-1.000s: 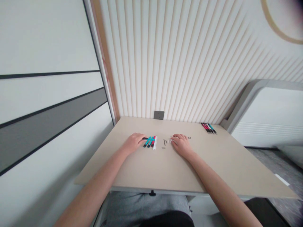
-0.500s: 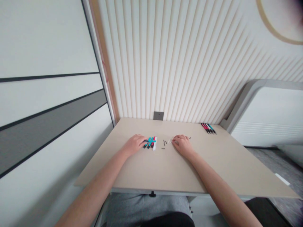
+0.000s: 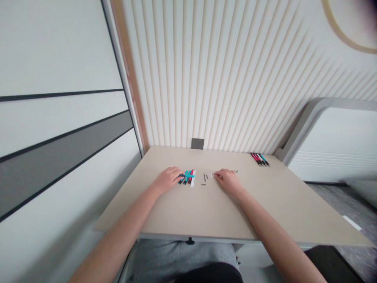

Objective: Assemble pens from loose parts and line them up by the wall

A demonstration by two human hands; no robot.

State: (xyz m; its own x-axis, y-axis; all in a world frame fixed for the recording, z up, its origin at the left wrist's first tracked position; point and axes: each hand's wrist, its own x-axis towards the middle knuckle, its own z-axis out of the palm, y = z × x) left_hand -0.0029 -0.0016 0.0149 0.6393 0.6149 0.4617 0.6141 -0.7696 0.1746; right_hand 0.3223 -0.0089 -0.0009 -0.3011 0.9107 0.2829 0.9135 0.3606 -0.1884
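My left hand [image 3: 168,179] rests on the beige table [image 3: 212,212], fingers curled, its fingertips touching a small bundle of teal, red, black and white pen barrels [image 3: 187,177]. My right hand [image 3: 228,180] lies a little to the right, fingers bent down onto several tiny dark and pale pen parts [image 3: 206,177] scattered between the two hands. What its fingertips pinch, if anything, is too small to make out.
A second group of red, black and teal pens [image 3: 259,159] lies at the table's back right. A grey wall socket [image 3: 197,144] sits on the ribbed wall behind. A white cabinet [image 3: 332,145] stands to the right.
My right hand has shifted slightly right and back over the small parts. My left hand stays against the pen barrels.
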